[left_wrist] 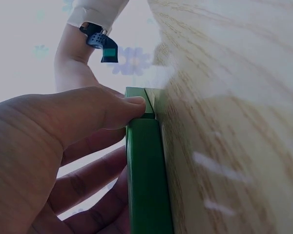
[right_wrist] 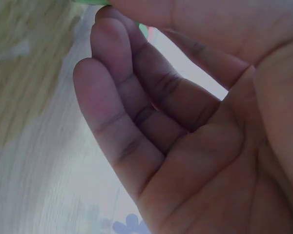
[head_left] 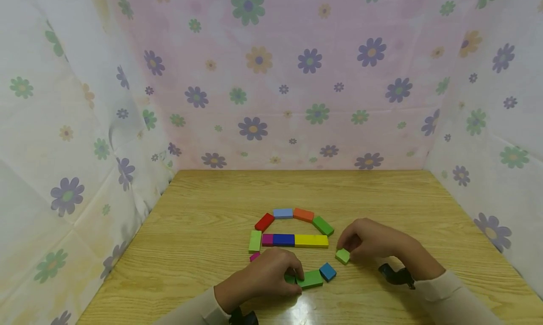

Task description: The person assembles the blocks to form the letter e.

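My left hand [head_left: 273, 274] is low in the middle of the head view, pinching a green block [head_left: 311, 279] at its near end. Butted against that end is another green block [left_wrist: 147, 175], mostly covered by the hand in the head view. A blue block [head_left: 328, 271] touches or nearly touches the pinched one at its right corner. Farther right, my right hand [head_left: 375, 240] holds a small light green block [head_left: 342, 256] between thumb and fingers, at the table surface. In the right wrist view only a sliver of that block shows, behind the fingertips.
Red [head_left: 264, 222], pale blue [head_left: 283, 213], orange [head_left: 303, 215] and green [head_left: 323, 225] blocks form an arch. Inside runs a row of magenta [head_left: 267, 239], dark blue [head_left: 283, 240] and yellow [head_left: 311, 241] blocks. A light green block [head_left: 255, 241] stands left, above a magenta piece [head_left: 254, 257].
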`<action>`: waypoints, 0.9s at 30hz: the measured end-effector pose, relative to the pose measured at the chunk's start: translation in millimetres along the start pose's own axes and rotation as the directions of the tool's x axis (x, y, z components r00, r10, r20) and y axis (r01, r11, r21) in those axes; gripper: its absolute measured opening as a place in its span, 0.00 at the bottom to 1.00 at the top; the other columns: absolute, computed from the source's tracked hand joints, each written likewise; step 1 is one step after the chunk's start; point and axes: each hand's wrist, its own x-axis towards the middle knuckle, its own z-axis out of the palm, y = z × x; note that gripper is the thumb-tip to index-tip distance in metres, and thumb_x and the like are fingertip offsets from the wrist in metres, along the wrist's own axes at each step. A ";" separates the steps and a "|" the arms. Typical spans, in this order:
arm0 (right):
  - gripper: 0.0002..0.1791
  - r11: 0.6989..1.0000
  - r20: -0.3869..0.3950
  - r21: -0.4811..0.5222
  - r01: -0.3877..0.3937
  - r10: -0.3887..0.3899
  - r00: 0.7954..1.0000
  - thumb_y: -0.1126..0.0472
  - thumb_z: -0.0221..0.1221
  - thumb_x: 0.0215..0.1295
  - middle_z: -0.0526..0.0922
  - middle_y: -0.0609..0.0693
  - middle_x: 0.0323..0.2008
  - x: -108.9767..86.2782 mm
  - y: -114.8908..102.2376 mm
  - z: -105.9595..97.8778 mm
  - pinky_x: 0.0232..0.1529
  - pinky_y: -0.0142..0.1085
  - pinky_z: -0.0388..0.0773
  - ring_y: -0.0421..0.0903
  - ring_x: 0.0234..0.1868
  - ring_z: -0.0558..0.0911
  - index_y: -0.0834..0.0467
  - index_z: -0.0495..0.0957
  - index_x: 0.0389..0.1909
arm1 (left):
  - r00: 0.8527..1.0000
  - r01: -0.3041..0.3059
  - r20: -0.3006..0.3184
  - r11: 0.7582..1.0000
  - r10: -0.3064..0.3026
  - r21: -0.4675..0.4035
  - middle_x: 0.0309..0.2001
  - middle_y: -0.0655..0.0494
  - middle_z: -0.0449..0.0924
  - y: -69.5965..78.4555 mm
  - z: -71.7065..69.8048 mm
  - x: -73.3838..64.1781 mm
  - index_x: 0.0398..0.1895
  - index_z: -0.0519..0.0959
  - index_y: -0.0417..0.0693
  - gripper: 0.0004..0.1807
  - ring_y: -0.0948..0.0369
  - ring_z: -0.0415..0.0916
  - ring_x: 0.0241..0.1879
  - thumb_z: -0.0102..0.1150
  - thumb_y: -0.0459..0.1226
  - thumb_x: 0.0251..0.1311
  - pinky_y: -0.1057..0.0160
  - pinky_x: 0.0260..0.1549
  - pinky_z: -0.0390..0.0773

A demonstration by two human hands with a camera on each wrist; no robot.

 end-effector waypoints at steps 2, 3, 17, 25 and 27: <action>0.16 1.000 0.008 0.009 0.020 -0.020 1.000 0.70 0.68 0.61 0.88 0.43 0.44 1.4 -1.8 2.5 0.41 0.33 0.84 0.41 0.42 0.86 0.49 0.88 0.47 | 1.000 -0.001 0.000 1.000 0.001 0.001 0.36 0.76 0.83 0.1 0.0 0.1 0.36 0.88 0.61 0.07 0.80 0.73 0.34 0.77 0.45 0.56 0.78 0.37 0.73; 0.16 1.000 0.011 0.012 0.028 -0.028 1.000 0.70 0.68 0.61 0.88 0.43 0.44 2.0 -2.3 3.8 0.41 0.34 0.84 0.41 0.41 0.86 0.50 0.88 0.47 | 1.000 -0.002 -0.001 1.000 0.002 0.002 0.36 0.76 0.83 0.1 0.1 0.2 0.36 0.88 0.61 0.07 0.80 0.73 0.34 0.77 0.45 0.56 0.78 0.37 0.73; 0.16 0.998 0.014 0.006 0.070 -0.070 0.997 0.71 0.68 0.60 0.87 0.43 0.39 6.3 -5.7 14.2 0.40 0.34 0.84 0.39 0.38 0.84 0.49 0.87 0.44 | 1.000 -0.014 -0.010 1.000 0.014 0.003 0.35 0.76 0.83 -0.1 0.9 -0.2 0.35 0.88 0.61 0.07 0.80 0.73 0.33 0.77 0.45 0.56 0.78 0.36 0.73; 0.15 0.998 0.015 0.005 0.067 -0.067 0.998 0.70 0.69 0.61 0.86 0.43 0.38 7.4 -7.9 15.6 0.40 0.34 0.84 0.38 0.38 0.84 0.48 0.86 0.44 | 1.000 -0.015 -0.009 1.000 0.015 0.001 0.35 0.76 0.83 -0.2 0.9 -0.5 0.36 0.88 0.60 0.07 0.80 0.73 0.34 0.77 0.45 0.56 0.78 0.36 0.73; 0.15 0.997 0.016 0.009 0.072 -0.072 0.997 0.70 0.69 0.61 0.86 0.44 0.38 7.5 -7.5 15.6 0.39 0.34 0.84 0.38 0.38 0.84 0.48 0.86 0.44 | 1.000 -0.015 -0.010 1.000 0.015 0.000 0.35 0.76 0.83 -0.3 0.9 -0.5 0.36 0.88 0.60 0.07 0.80 0.73 0.34 0.77 0.45 0.56 0.78 0.36 0.73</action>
